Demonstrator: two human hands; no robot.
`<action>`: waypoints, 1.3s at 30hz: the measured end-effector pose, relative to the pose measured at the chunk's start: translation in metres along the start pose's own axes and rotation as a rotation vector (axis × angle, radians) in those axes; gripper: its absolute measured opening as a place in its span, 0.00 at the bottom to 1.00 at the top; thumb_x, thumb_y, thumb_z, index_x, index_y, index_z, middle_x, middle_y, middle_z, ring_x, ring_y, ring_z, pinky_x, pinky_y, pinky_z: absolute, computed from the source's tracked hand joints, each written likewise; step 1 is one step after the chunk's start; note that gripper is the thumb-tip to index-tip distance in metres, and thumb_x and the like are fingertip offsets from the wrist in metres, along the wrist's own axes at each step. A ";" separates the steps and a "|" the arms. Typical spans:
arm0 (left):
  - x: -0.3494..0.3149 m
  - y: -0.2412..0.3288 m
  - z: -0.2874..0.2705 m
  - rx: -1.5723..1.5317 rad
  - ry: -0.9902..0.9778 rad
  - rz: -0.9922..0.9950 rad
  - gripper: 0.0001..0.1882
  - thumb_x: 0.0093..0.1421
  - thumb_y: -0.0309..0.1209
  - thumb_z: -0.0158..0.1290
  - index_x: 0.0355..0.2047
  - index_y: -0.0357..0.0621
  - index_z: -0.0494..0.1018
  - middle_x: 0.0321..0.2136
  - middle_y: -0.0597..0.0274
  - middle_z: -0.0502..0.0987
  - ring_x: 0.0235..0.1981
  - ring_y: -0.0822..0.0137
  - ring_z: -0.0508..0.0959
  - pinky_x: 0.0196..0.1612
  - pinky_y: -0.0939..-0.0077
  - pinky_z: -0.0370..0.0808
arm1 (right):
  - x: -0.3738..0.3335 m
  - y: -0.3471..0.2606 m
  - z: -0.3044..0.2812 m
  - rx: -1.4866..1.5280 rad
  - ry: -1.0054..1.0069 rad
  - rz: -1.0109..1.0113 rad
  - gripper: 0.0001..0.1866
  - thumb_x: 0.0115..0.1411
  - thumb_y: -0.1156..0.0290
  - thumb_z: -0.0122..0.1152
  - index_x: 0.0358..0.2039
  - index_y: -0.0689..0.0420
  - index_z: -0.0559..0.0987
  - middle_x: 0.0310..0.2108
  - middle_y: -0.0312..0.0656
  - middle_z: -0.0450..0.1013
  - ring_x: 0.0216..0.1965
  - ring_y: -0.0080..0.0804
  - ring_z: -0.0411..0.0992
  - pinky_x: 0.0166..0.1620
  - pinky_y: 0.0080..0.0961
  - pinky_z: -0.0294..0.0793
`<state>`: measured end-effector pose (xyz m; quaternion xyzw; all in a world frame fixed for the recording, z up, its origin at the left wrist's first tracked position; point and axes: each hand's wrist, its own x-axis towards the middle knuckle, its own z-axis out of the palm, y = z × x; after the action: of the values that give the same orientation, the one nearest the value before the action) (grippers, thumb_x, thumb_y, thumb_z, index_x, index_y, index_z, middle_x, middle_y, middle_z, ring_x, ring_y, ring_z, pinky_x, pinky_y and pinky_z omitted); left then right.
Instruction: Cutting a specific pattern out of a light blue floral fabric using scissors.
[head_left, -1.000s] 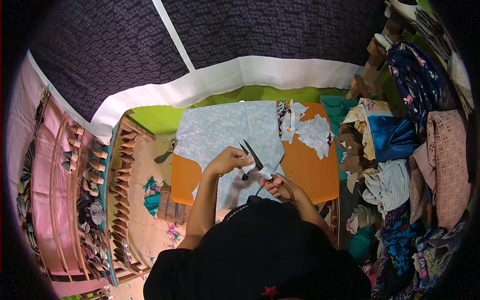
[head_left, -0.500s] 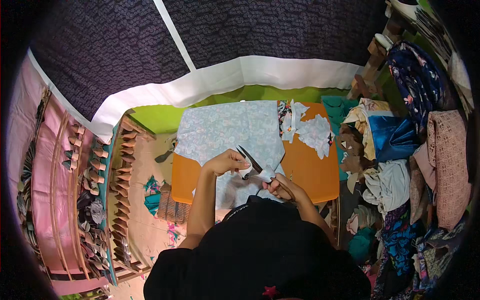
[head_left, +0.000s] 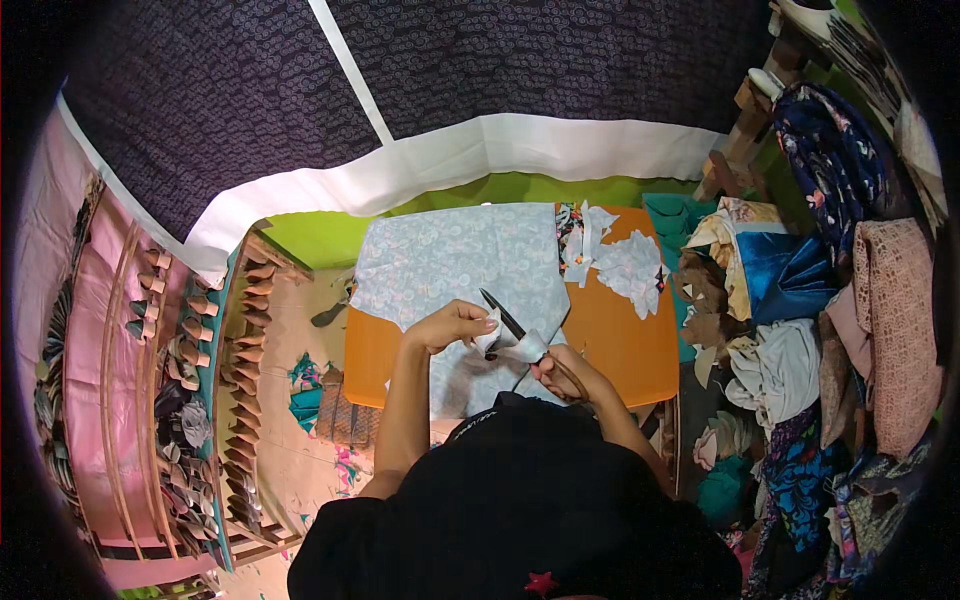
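Now the white fabric piece (head_left: 530, 347) shows more of itself below the left hand (head_left: 453, 326) than half a second ago, so it looks better spread for the blades. Left fingertips pinch its edge; right hand (head_left: 563, 371) grips the scissors (head_left: 507, 318). Piece sits at the blades, above the pale floral cloth (head_left: 450, 255) on the orange table (head_left: 625, 350).

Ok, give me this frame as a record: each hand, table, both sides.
left hand: pinching white piece
right hand: gripping scissors, blades pointing away and leftward
table: orange, pale printed cloth spread over it, scraps at far right
left side: rows of shoe-shaped pieces
right side: heaped fabrics
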<state>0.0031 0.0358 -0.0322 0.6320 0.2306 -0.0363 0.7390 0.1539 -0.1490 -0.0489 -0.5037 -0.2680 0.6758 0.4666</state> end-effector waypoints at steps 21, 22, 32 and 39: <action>0.007 -0.005 0.015 -0.152 -0.002 0.005 0.07 0.50 0.30 0.52 0.22 0.38 0.74 0.18 0.69 0.72 0.19 0.81 0.67 0.23 0.88 0.62 | 0.001 0.020 -0.006 -0.138 0.000 -0.024 0.35 0.47 0.34 0.40 0.31 0.60 0.67 0.18 0.27 0.55 0.17 0.15 0.54 0.19 0.12 0.56; 0.007 -0.006 0.015 -0.163 -0.015 -0.007 0.07 0.49 0.29 0.52 0.23 0.36 0.74 0.19 0.67 0.73 0.20 0.80 0.69 0.24 0.88 0.64 | 0.004 0.022 -0.008 -0.093 -0.008 0.009 0.28 0.50 0.43 0.40 0.31 0.60 0.66 0.17 0.27 0.54 0.16 0.15 0.53 0.19 0.12 0.56; 0.012 -0.008 0.013 -0.150 -0.015 -0.034 0.09 0.50 0.29 0.51 0.23 0.33 0.74 0.20 0.62 0.74 0.21 0.76 0.72 0.26 0.85 0.67 | -0.004 -0.006 0.005 -0.070 -0.014 0.003 0.10 0.46 0.64 0.44 0.21 0.58 0.64 0.13 0.28 0.54 0.12 0.17 0.52 0.15 0.14 0.53; 0.011 -0.006 0.013 -0.158 -0.006 -0.016 0.09 0.49 0.30 0.52 0.22 0.34 0.74 0.19 0.63 0.74 0.20 0.76 0.71 0.25 0.85 0.67 | 0.000 0.001 0.003 0.050 0.057 0.052 0.07 0.46 0.66 0.47 0.21 0.55 0.64 0.12 0.27 0.54 0.12 0.15 0.51 0.15 0.13 0.50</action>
<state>0.0143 0.0249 -0.0407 0.5696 0.2354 -0.0259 0.7871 0.1510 -0.1488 -0.0493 -0.5180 -0.2244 0.6795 0.4686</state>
